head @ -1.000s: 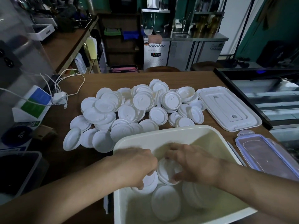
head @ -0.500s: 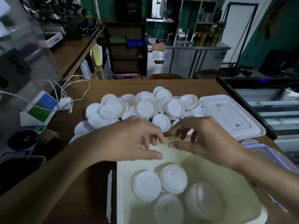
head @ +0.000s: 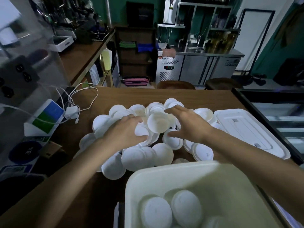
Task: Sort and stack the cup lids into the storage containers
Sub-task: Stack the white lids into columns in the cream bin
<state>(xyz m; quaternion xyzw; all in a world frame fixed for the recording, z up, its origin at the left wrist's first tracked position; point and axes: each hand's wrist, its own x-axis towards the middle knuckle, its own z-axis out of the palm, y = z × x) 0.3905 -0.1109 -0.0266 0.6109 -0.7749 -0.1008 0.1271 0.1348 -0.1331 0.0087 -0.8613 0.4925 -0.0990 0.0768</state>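
A pile of white cup lids [head: 139, 155] covers the middle of the wooden table. Both my hands reach over it. My left hand [head: 125, 129] lies on the left part of the pile, fingers stretched over lids and thumb against a small lid [head: 141, 131]. My right hand [head: 189, 124] hovers on the right with straight, spread fingers, its thumb touching a lid below. A tilted lid [head: 158, 122] stands between the two hands. Nearest me, the cream storage container [head: 172, 171] holds a few stacked lids [head: 185, 206].
A white container cover [head: 250, 134] lies right of the pile. A charger with white cables [head: 71, 112] and a blue-green card stand [head: 45, 118] sit at the left. A glass display case edge [head: 263, 109] borders the right side.
Both hands left the container, rose above its far rim, then reached forward onto the lid pile. The camera tilted up, so the container now sits lower in view.
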